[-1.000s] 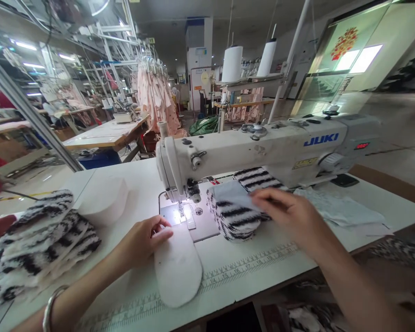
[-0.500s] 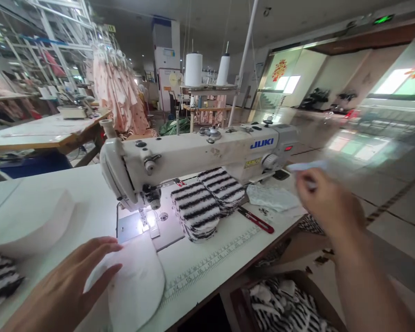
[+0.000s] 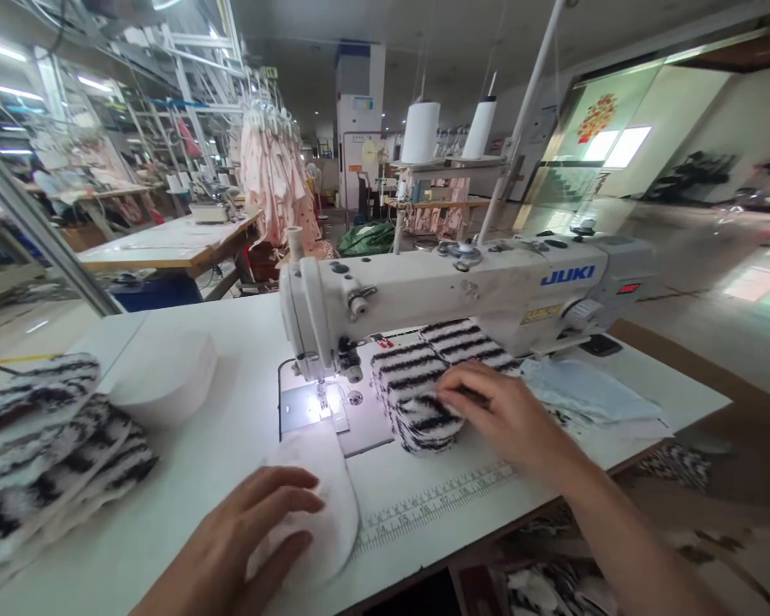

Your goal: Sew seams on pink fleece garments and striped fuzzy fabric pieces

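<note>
My left hand (image 3: 263, 522) lies with fingers spread on a white rounded fabric piece (image 3: 334, 522), just in front of the lit needle area of the sewing machine (image 3: 411, 295). On the machine bed are stacked black-and-white striped fleece pieces (image 3: 407, 368). My right hand (image 3: 500, 411) is at the near stack, thumb and forefinger pinched on the top striped piece, whose surface is bent up there. A pale bluish fabric pile (image 3: 583, 389) lies to the right of this hand.
White cut pieces (image 3: 163, 381) are stacked at the left, beside a larger heap of striped fleece (image 3: 57, 462). A printed ruler scale (image 3: 436, 505) runs along the front edge. Two thread cones (image 3: 420, 133) stand behind the machine. Striped scraps (image 3: 552, 590) sit below the table.
My right hand has come left from beyond the table's right side, where it held something pale, onto the striped stack. My left hand stays on the white piece. The view has turned left.
</note>
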### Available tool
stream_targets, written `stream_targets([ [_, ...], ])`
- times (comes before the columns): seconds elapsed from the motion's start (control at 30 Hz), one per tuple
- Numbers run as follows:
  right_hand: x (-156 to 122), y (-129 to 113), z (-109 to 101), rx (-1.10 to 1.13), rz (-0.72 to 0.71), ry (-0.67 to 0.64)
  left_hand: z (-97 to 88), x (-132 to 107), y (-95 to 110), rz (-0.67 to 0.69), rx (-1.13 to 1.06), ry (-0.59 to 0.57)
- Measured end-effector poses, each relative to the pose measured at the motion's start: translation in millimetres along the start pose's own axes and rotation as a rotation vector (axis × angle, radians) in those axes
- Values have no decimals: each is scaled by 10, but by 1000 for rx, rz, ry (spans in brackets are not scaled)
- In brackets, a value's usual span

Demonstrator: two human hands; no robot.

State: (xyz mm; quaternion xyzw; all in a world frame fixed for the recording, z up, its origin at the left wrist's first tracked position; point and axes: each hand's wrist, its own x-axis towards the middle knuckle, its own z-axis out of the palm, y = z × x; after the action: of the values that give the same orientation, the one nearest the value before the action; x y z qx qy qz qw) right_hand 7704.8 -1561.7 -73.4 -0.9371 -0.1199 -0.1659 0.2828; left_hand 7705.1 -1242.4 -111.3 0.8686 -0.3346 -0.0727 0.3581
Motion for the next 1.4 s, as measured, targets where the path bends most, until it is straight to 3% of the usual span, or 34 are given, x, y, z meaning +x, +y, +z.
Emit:
stream_targets([
  [0.1,119,-95,-73,-2,25,53,-17,107,292,-184,-606,-255],
  [0.2,102,-409,-119,-7,-152,1,69,338,470,-337,-1333,-400],
  [0.27,-13,-621,-89,10,-322,-86,157,473,492,-435,-1600,-370],
  [0.33,-189,-731,1,32,-403,-120,232,519,458,-514,-1642,-250],
  [0.4,-378,-719,153,44,-318,-44,273,461,404,-551,-1586,-111],
  [0.47,-523,-648,353,133,-118,18,274,339,351,-551,-1527,-43],
  [0.57,-580,-613,673,447,149,-59,203,181,267,-501,-1428,-20],
  [0.67,-474,-716,920,608,257,-105,57,168,131,-409,-1108,36],
  [0.8,-319,-826,1122,412,211,-73,-122,275,-129,-272,-313,120],
  [0.9,-285,-833,1185,242,149,-95,-156,318,-254,-263,19,56],
  [1.2,-283,-849,1081,182,109,-91,-224,344,-177,-250,-38,18],
  [1.4,-343,-814,1183,92,48,-105,-158,391,-252,-121,259,42],
])
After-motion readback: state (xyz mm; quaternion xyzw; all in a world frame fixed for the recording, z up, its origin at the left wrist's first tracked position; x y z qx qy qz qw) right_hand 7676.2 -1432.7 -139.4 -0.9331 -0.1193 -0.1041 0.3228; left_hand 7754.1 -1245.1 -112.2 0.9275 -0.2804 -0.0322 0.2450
